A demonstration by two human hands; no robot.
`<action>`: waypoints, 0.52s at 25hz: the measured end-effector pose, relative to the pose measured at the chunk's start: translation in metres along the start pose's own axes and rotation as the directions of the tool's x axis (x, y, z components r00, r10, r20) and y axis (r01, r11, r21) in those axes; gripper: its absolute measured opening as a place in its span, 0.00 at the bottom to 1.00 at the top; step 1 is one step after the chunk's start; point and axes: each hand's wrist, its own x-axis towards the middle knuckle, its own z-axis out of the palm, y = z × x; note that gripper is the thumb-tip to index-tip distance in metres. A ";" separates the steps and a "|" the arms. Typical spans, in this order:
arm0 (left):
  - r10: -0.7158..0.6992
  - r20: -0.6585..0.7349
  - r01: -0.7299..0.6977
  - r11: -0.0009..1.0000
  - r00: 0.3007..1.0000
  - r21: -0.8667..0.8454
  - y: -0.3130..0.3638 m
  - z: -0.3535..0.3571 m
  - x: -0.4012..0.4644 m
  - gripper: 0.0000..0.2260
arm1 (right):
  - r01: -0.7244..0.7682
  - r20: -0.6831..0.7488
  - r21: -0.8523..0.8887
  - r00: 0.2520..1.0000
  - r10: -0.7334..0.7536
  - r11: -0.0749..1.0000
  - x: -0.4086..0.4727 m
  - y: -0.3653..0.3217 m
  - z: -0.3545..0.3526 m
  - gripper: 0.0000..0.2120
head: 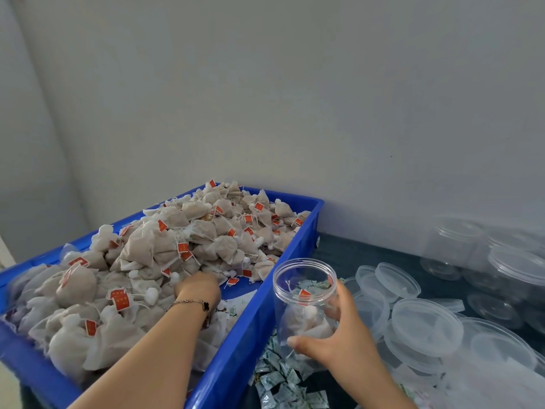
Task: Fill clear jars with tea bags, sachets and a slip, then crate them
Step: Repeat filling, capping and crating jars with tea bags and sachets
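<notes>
A blue crate on the left is heaped with beige tea bags that carry red tags. My left hand reaches into the heap near the crate's right wall, its fingers buried among the bags, so its grasp is hidden. My right hand grips a clear open jar tilted beside the crate. A few tea bags lie in the jar, one red tag showing. Small white and green sachets are scattered under the jar.
Clear lids lie piled right of the jar on the dark table. More empty clear jars stand at the far right against the white wall. The crate's right wall runs close to the jar.
</notes>
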 end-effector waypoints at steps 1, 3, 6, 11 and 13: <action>0.002 0.002 -0.002 1.000 1.000 0.023 0.000 0.001 0.001 0.18 | 0.002 0.001 0.004 1.000 -0.002 1.000 0.000 0.000 0.000 0.46; 0.005 0.014 -0.006 0.998 1.000 0.067 -0.002 0.000 0.004 0.17 | 0.005 0.007 0.001 1.000 -0.005 1.000 -0.001 -0.001 -0.001 0.49; 0.005 -0.013 -0.004 0.998 1.000 0.055 -0.008 -0.014 0.004 0.14 | 0.002 0.004 0.005 1.000 -0.002 1.000 0.001 -0.003 -0.003 0.50; -0.003 -0.086 -0.023 0.953 0.996 -0.303 -0.019 -0.054 -0.010 0.11 | -0.027 -0.009 -0.019 1.000 0.027 0.999 0.004 -0.002 -0.003 0.54; -0.006 -0.177 -0.099 0.807 0.984 -0.581 -0.020 -0.067 -0.021 0.06 | -0.020 -0.006 -0.043 1.000 0.020 0.999 0.003 -0.001 -0.003 0.54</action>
